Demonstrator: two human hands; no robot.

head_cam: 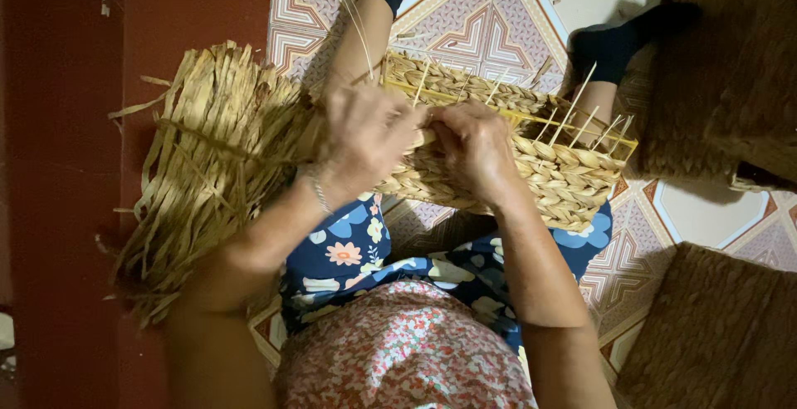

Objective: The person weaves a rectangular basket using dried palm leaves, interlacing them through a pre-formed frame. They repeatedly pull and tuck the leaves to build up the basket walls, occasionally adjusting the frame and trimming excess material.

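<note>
Hands (415,147) on woven basket (548,168) — mid-weave

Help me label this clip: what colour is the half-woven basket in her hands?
The basket is pale straw-tan, with a yellow frame; clearest in the head view.

A patterned tile floor (490,10) fills the top centre. At nine o'clock lies a bundle of dried straw strands (207,160) beside a dark red mat (66,168). Brown woven mats sit at two o'clock (730,68) and five o'clock (714,334).
</note>
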